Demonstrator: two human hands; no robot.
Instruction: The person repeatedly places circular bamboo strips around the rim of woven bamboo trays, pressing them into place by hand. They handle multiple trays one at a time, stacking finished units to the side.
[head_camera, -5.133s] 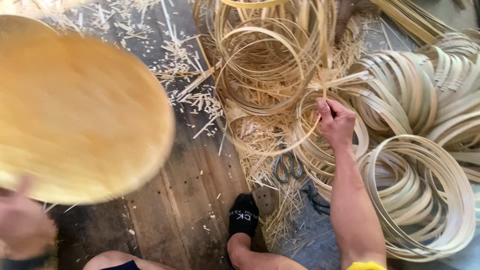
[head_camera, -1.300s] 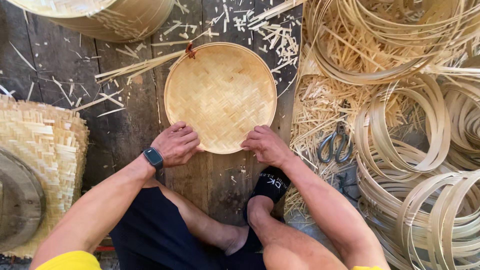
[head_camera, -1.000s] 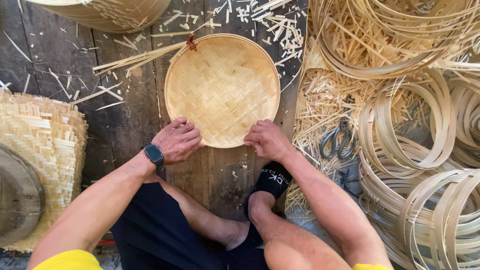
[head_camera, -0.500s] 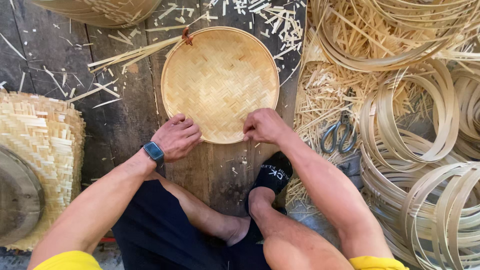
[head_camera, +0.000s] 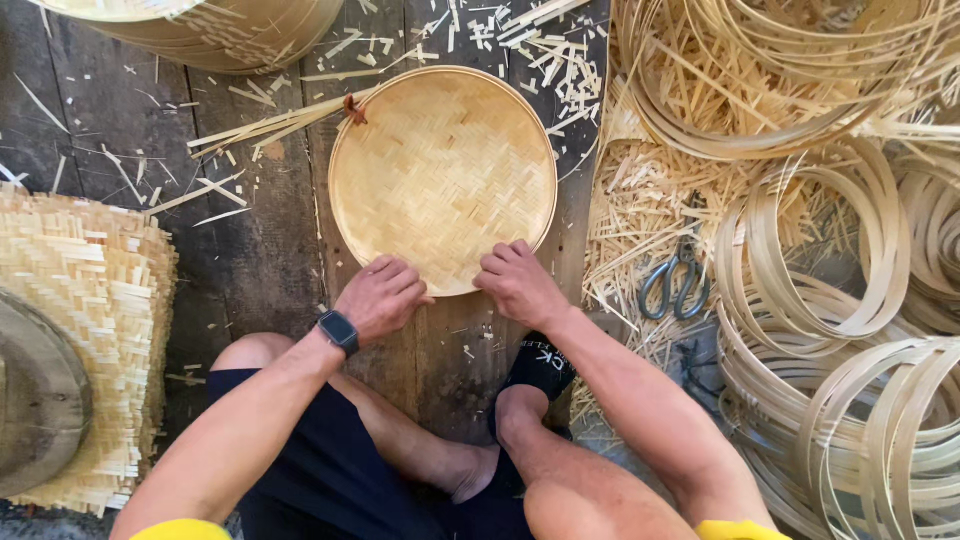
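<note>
A round woven bamboo tray (head_camera: 443, 170) lies flat on the dark wooden floor in front of me. My left hand (head_camera: 378, 296), with a dark watch on its wrist, grips the tray's near rim with curled fingers. My right hand (head_camera: 518, 282) holds the same near rim a little to the right. Both hands press on the edge closest to my legs. A small brown tie (head_camera: 353, 108) sits at the tray's far left rim.
Coiled bamboo hoops (head_camera: 820, 290) and loose strips fill the right side, with scissors (head_camera: 678, 282) lying among them. A stack of woven mats (head_camera: 85, 330) stands at left, a large basket (head_camera: 210, 30) at top left. Slivers litter the planks.
Five seconds ago the tray was lifted in my left hand while my right reached into the hoops. Since then it lies on the floor, with both hands on its near rim, shifting slightly.
</note>
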